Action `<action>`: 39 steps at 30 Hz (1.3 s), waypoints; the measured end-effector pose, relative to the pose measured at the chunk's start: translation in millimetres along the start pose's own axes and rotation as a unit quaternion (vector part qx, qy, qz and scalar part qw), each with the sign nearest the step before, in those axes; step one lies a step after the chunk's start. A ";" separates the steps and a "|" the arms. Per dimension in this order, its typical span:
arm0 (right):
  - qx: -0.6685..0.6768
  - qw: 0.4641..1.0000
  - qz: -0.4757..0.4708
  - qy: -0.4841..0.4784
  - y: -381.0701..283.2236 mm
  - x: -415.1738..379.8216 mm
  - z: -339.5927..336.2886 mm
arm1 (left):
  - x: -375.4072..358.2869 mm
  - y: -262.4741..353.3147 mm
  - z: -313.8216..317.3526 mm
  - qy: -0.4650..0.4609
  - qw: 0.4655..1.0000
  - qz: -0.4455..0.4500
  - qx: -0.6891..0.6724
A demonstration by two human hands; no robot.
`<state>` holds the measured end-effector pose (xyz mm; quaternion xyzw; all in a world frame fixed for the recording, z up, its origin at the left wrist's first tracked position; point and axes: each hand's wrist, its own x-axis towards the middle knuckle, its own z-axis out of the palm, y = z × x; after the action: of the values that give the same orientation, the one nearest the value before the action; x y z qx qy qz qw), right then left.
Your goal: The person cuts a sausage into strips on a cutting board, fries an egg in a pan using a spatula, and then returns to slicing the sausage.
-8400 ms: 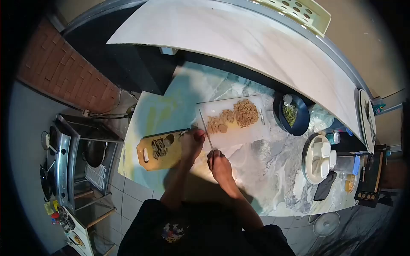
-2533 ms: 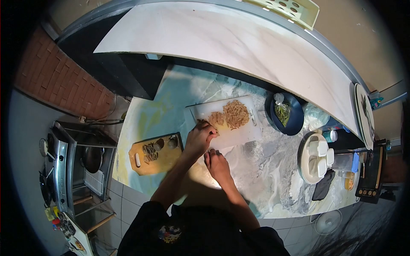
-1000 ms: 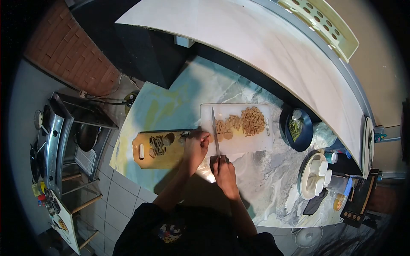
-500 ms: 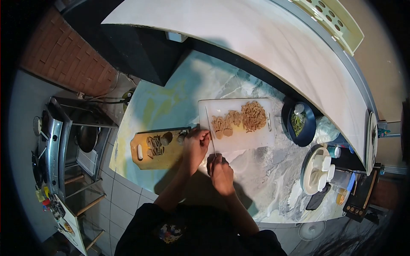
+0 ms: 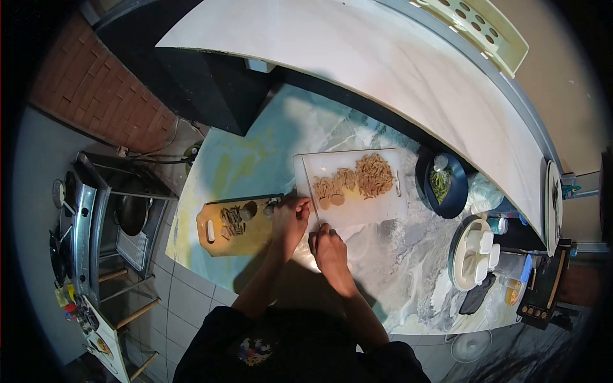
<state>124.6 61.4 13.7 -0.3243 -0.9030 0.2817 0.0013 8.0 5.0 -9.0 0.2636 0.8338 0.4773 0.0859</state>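
- the right hand (image 5: 331, 254) is closed around the handle of a knife (image 5: 311, 188), its thin blade by the left edge of the white board (image 5: 373, 214).
- the left hand (image 5: 288, 222) has its fingers drawn together beside the blade; whether they pinch anything, i cannot tell.
- already cut: a big heap of pale strips (image 5: 375, 175) on the white board, with a smaller bunch (image 5: 345, 178) beside it.
- seemingly left whole: rounds (image 5: 336, 199) nearer the blade.
- the wooden board (image 5: 255, 242) bears dark strips (image 5: 233, 221) and a rounded piece (image 5: 249, 209) that looks uncut.
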 end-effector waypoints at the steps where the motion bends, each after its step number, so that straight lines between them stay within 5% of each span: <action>1: 0.027 1.000 -0.010 0.005 0.8 -2.4 -3.0 | 0.6 1.6 -1.3 0.002 1.000 0.000 0.000; 27: 0.024 0.999 -0.033 -0.025 6.7 -30.4 -13.3 | 2.3 5.3 -6.0 -0.020 0.997 -0.058 -0.044; 39: 0.012 0.999 -0.027 -0.018 5.0 -17.8 -3.7 | 4.2 7.7 -9.0 -0.001 1.000 -0.014 -0.017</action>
<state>142.3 56.0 17.5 -0.2947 -0.9080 0.2979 -0.0039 3.6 3.6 2.7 0.2504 0.8293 0.4899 0.0977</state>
